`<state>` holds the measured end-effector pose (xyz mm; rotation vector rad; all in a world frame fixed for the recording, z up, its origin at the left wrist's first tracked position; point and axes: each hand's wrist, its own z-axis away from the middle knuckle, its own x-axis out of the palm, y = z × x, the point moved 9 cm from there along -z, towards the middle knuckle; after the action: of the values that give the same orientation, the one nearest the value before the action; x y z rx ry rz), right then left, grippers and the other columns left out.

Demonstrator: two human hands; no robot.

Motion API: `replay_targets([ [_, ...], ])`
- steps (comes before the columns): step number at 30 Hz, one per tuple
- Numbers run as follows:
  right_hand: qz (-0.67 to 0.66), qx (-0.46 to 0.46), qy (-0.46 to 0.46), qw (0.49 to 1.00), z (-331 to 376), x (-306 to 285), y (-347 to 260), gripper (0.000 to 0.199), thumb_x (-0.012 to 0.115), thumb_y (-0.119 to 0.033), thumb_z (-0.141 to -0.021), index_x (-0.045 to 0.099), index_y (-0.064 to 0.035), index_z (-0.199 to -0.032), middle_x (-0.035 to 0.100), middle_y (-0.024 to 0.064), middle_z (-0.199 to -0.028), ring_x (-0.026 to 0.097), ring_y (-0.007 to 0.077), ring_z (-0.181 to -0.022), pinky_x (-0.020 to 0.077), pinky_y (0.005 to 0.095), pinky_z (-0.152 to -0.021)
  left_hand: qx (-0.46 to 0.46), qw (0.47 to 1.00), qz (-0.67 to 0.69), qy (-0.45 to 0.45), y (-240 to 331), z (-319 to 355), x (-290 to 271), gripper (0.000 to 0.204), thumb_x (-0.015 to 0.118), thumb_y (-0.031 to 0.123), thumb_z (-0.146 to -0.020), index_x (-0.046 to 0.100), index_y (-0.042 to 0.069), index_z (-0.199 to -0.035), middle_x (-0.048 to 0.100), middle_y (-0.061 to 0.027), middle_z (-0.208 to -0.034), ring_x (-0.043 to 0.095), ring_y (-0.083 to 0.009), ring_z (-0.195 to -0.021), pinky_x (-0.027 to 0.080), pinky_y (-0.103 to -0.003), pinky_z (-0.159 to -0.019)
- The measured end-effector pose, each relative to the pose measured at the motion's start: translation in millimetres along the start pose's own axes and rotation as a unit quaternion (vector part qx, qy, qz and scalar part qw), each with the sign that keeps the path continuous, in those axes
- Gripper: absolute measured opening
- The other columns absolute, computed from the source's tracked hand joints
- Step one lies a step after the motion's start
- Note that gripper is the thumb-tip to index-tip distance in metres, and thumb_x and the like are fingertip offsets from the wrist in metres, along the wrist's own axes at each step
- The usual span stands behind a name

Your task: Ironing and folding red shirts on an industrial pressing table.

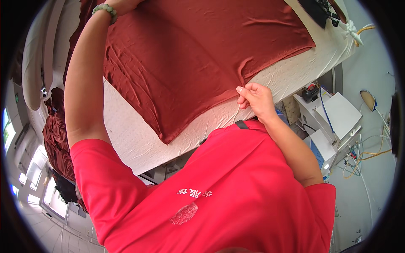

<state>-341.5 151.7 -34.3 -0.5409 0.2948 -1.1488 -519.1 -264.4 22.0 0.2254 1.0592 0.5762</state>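
Observation:
A dark red cloth (181,55) lies spread over a pale covered ironing table (126,126), with one corner pointing toward me. Small wrinkles run along its left part, and a raised fold meets its near edge. At that edge my right hand (258,100) is closed in a pinch on the cloth, fingertips together. My left arm reaches far across the left side of the cloth. Of my left hand (123,5) only the back and wrist show, with a beaded bracelet (105,12); its fingers are cut off by the upper rim.
A dark appliance (314,12) with a handle sits at the table's far right corner, beside a knotted white wrap and yellow cord. Right of the table stands a white boxy machine (337,111) with hoses and cables. More dark red cloth (59,143) is heaped at left.

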Motion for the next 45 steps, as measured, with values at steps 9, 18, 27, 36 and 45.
replay_targets([
  [9, 0.111, 0.047, 0.017, 0.993, -2.0, -12.6, -14.8, 0.024, 0.072, -0.022, -0.092, 0.064, -0.0010, -0.083, 0.066, 0.0080, -0.064, 0.063, 0.0136, -0.053, 0.0526, 0.0262, -0.051, -0.059, 0.966, -0.172, 0.182, -9.3, 14.1, 22.0, 0.027, 0.066, 0.018, -0.085, 0.067, 0.009, -0.111, 0.064, -0.0141, -0.118, 0.062, -0.0318, -0.106, 0.051, -0.043, -0.090],
  [18, 0.606, -0.568, -0.052, 0.554, 4.7, 113.1, -199.4, 0.050, 0.071, -0.019, -0.082, 0.058, -0.0091, -0.130, 0.054, 0.0156, -0.136, 0.050, 0.0370, -0.125, 0.0433, 0.0477, -0.101, 0.058, 0.901, -0.061, 0.425, 35.8, 134.1, 79.7, 0.043, 0.067, 0.021, -0.084, 0.058, 0.012, -0.125, 0.054, -0.0146, -0.135, 0.051, -0.0375, -0.123, 0.042, -0.051, -0.103],
  [27, 0.609, -0.643, -0.016, 0.464, -87.8, 165.0, -299.4, 0.054, 0.072, -0.028, -0.085, 0.056, -0.0106, -0.134, 0.053, 0.0148, -0.138, 0.047, 0.0360, -0.131, 0.0389, 0.0481, -0.108, 0.059, 0.889, -0.085, 0.447, -27.8, 128.0, 20.9, 0.048, 0.066, 0.016, -0.079, 0.058, 0.011, -0.126, 0.056, -0.0141, -0.130, 0.050, -0.0348, -0.125, 0.039, -0.053, -0.104],
  [36, 0.619, -0.662, -0.007, 0.423, -169.2, 240.8, -376.8, 0.046, 0.066, -0.027, -0.090, 0.058, -0.0115, -0.132, 0.054, 0.0138, -0.139, 0.049, 0.0331, -0.130, 0.0414, 0.0447, -0.107, 0.048, 0.873, -0.127, 0.469, -65.3, 60.8, -36.0, 0.043, 0.064, 0.014, -0.082, 0.061, 0.011, -0.124, 0.059, -0.0117, -0.129, 0.054, -0.0317, -0.123, 0.042, -0.045, -0.103],
  [45, 0.595, -0.672, -0.054, 0.437, -214.3, 305.6, -396.2, 0.054, 0.062, -0.023, -0.092, 0.048, -0.0098, -0.142, 0.051, 0.0160, -0.144, 0.046, 0.0337, -0.135, 0.0380, 0.0443, -0.112, 0.157, 0.853, -0.247, 0.432, -65.9, 6.3, -51.0, 0.044, 0.059, 0.012, -0.088, 0.060, 0.017, -0.132, 0.060, -0.0060, -0.132, 0.056, -0.0223, -0.123, 0.046, -0.037, -0.098],
])
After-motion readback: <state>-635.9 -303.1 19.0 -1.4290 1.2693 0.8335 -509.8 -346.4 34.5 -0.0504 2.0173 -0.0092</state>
